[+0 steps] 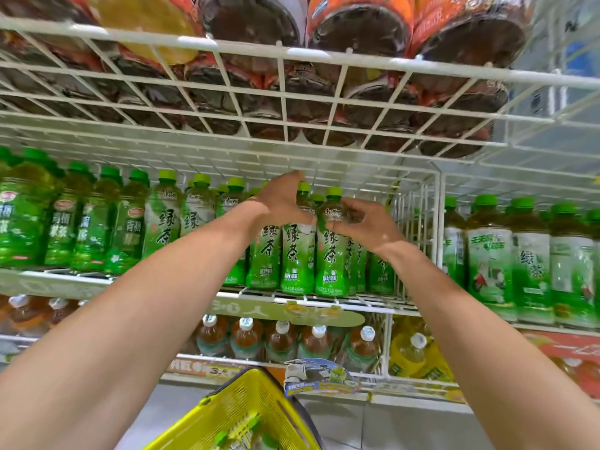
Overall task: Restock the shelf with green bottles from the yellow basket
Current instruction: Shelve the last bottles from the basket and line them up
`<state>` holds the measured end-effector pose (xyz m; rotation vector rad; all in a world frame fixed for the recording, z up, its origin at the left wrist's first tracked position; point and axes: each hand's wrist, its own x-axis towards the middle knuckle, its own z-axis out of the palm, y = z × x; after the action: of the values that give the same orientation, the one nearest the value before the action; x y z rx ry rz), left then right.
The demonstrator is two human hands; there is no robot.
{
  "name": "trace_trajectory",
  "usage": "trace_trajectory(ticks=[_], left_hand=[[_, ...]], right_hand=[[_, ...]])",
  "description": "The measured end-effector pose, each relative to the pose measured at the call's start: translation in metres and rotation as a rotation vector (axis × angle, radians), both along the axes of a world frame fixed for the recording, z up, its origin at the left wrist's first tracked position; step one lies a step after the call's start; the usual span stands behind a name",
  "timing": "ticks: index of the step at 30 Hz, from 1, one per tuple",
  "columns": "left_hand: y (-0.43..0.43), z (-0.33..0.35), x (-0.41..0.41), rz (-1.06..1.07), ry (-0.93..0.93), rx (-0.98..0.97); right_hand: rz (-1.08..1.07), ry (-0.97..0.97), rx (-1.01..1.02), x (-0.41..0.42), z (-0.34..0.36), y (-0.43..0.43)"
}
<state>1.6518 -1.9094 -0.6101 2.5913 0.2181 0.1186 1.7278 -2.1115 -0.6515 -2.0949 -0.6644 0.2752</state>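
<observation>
The left hand (282,198) is curled round the neck of a bottle (298,254) that stands upright at the front of the shelf (324,299). The right hand (368,224) is closed, fingers and thumb, on the shoulder of the next bottle (331,258), which is set upright just beside the first in the same row. The basket (240,407) is seen low down between the forearms, with green caps (222,437) showing inside it.

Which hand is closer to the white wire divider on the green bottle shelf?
Right. The right hand, holding a green bottle, is just left of the wire divider; the left hand is farther left, on the neighbouring bottle.
</observation>
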Motion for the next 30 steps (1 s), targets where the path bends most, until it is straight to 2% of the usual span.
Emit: trace_trajectory(ticks=[8,19,30], left_hand=[[0.001,-0.002,0.005,-0.009,0.021,-0.013],[0.002,-0.002,0.006,-0.031,0.033,0.011],[0.005,-0.007,0.011,-0.026,0.05,-0.021]], right_hand=[[-0.021,-0.014,0.021,0.001,-0.004,0.001],[-0.101,-0.149,-0.026,-0.007,0.0,0.012],[-0.115,-0.089,-0.04,0.002,0.023,-0.011]])
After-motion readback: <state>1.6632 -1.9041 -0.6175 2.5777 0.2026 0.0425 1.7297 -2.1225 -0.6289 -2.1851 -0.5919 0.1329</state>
